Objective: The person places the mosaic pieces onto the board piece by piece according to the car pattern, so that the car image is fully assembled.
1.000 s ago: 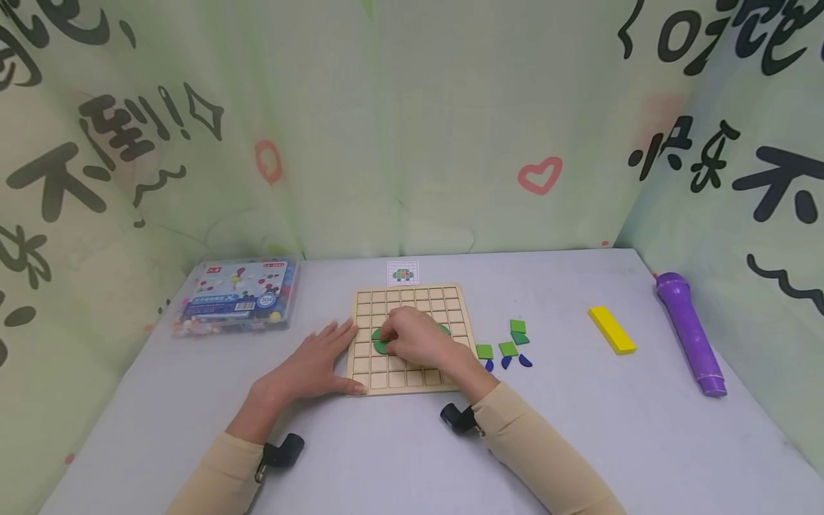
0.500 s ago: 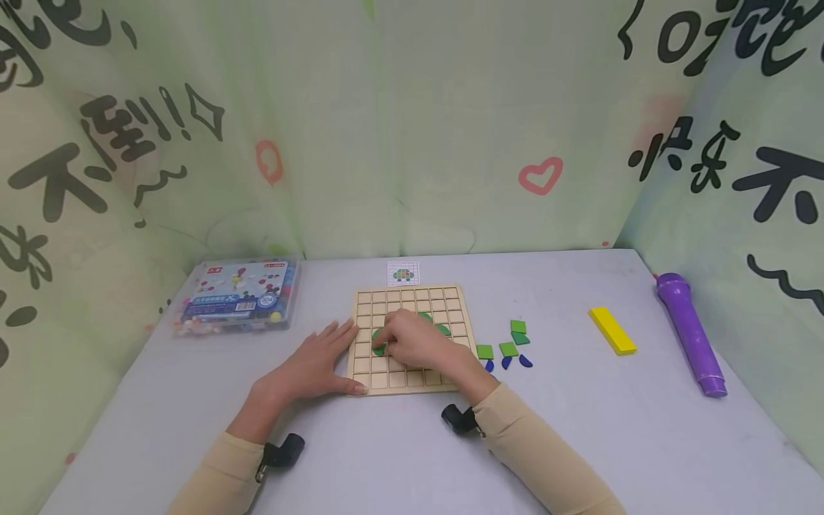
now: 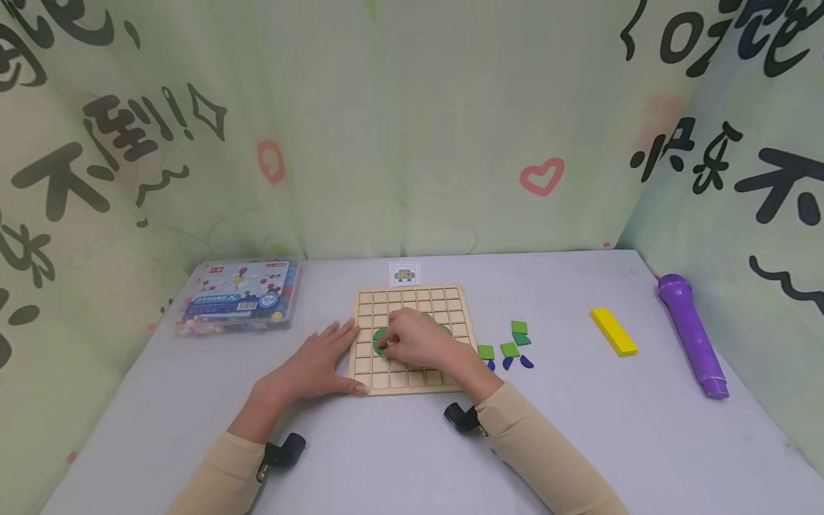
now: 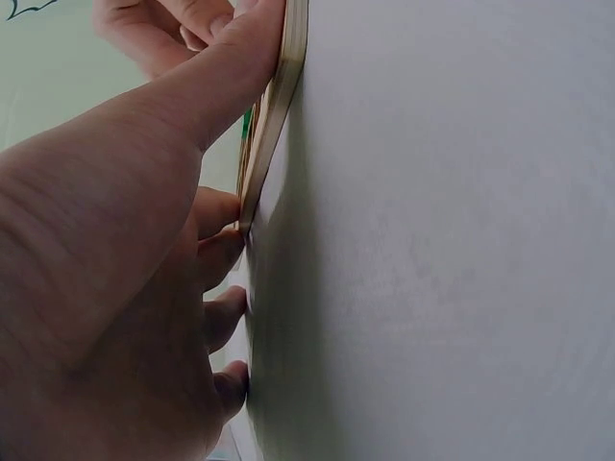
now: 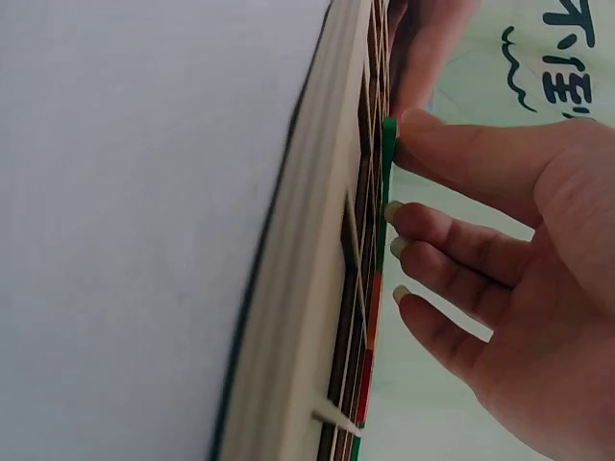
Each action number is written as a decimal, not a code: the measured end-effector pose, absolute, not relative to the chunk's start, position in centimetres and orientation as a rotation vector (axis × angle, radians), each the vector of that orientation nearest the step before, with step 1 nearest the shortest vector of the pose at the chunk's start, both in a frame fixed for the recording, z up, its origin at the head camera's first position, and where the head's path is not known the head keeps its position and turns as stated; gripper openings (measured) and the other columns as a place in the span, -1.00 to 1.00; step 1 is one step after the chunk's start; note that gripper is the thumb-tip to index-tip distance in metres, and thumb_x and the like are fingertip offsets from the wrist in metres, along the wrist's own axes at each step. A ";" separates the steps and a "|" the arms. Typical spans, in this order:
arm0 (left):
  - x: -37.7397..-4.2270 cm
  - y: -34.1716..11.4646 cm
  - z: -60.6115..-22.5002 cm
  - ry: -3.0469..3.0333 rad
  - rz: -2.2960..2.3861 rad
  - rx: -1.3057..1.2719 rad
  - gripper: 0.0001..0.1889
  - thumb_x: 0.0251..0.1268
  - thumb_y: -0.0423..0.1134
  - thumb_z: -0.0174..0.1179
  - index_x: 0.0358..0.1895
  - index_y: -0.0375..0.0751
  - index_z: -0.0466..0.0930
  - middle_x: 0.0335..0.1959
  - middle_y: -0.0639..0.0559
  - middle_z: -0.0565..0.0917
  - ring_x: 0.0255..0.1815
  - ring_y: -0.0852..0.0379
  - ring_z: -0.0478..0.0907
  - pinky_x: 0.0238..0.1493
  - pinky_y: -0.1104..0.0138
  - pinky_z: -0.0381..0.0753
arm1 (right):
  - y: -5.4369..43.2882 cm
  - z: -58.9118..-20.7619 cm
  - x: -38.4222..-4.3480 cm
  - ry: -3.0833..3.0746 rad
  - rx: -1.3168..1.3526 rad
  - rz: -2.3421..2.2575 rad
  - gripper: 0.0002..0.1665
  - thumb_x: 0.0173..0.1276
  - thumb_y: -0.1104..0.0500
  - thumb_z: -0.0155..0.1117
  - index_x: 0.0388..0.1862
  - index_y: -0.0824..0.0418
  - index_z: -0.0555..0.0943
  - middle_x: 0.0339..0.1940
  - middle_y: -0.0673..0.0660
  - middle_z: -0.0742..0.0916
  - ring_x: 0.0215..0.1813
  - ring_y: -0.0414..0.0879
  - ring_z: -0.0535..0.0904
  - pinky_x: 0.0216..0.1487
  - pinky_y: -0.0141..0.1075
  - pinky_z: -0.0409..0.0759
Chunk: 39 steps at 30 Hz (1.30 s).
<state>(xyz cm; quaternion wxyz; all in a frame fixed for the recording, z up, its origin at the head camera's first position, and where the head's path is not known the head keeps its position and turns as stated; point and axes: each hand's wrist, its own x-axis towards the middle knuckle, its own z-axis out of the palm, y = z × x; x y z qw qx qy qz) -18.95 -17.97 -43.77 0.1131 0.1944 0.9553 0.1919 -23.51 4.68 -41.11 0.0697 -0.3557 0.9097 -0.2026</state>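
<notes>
A square wooden grid board (image 3: pixel 412 295) lies on the white table. My left hand (image 3: pixel 315 365) rests spread along its left edge, thumb at the near corner. In the left wrist view, the thumb presses the board's edge and the other fingertips touch down farther along. Over the board's middle, my right hand (image 3: pixel 418 340) has bent fingers and pinches a green, round-edged piece (image 3: pixel 378 342) set at the left of the grid. The right wrist view shows thumb and fingertips at this green piece (image 5: pixel 388 144), with orange and red pieces (image 5: pixel 366 384) beside it. The hand hides most of the laid pieces.
Green squares (image 3: pixel 510 350) and dark blue half-rounds (image 3: pixel 526 362) lie right of the board. A small pattern card (image 3: pixel 404 274) sits behind it. A clear box of pieces (image 3: pixel 238 297) stands back left; a yellow bar (image 3: pixel 614 331) and a purple tube (image 3: pixel 692 336) lie right.
My right hand's fingers shift slightly over the green pieces at the grid's left, reaching onto them and drawing back a little. The left hand stays put.
</notes>
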 end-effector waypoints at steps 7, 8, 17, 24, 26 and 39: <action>-18.9 -17.9 -43.6 2.800 0.562 0.563 0.21 -0.03 0.43 0.33 0.60 -0.17 0.00 0.65 -0.05 0.02 0.65 -0.23 -0.09 0.56 -0.24 -0.02 | 4.2 -41.0 -23.3 2.829 -1.053 -0.579 -0.87 0.22 0.21 0.44 -0.27 0.03 0.84 -0.39 -0.11 0.67 -0.30 -0.23 0.46 -0.28 -0.42 0.47; -18.9 -17.9 -43.6 2.799 0.562 0.562 0.21 -0.03 0.43 0.33 0.60 -0.17 0.00 0.65 -0.05 0.02 0.65 -0.23 -0.09 0.56 -0.24 -0.02 | 4.2 -41.0 -23.3 2.834 -1.049 -0.586 -0.88 0.22 0.21 0.45 -0.28 0.04 0.84 -0.40 -0.11 0.67 -0.31 -0.23 0.47 -0.29 -0.42 0.47; -18.9 -17.9 -43.7 2.797 0.548 0.549 0.22 -0.04 0.43 0.33 0.60 -0.14 -0.02 0.65 -0.03 0.00 0.66 -0.22 -0.11 0.57 -0.23 -0.03 | 4.0 -41.3 -23.4 2.848 -1.038 -0.548 -0.93 0.21 0.08 0.48 -0.34 0.02 0.82 -0.39 -0.13 0.67 -0.27 -0.22 0.50 -0.24 -0.39 0.49; -19.0 -17.9 -43.8 2.809 0.542 0.559 0.23 -0.06 0.43 0.34 0.60 -0.16 0.00 0.65 -0.05 0.02 0.65 -0.24 -0.08 0.56 -0.23 -0.01 | 5.6 -41.2 -23.8 2.808 -1.006 -0.597 -0.91 0.25 0.15 0.43 -0.29 0.02 0.82 -0.32 -0.12 0.72 -0.23 -0.25 0.54 -0.15 -0.36 0.56; -19.0 -17.9 -43.8 2.811 0.540 0.560 0.23 -0.06 0.43 0.34 0.60 -0.16 0.00 0.65 -0.05 0.02 0.65 -0.24 -0.08 0.56 -0.23 -0.01 | 6.6 -41.0 -23.7 2.784 -0.971 -0.640 -0.89 0.26 0.16 0.41 -0.27 0.03 0.82 -0.33 -0.13 0.70 -0.24 -0.24 0.53 -0.15 -0.34 0.55; -19.0 -17.8 -44.0 2.807 0.531 0.545 0.23 -0.07 0.42 0.36 0.60 -0.15 -0.01 0.65 -0.03 0.00 0.66 -0.22 -0.11 0.59 -0.20 -0.05 | 15.5 -40.4 -23.9 2.661 -0.669 -0.875 -0.73 0.19 0.28 0.40 -0.11 0.08 0.78 -0.18 -0.01 0.74 -0.15 -0.11 0.53 -0.12 -0.27 0.53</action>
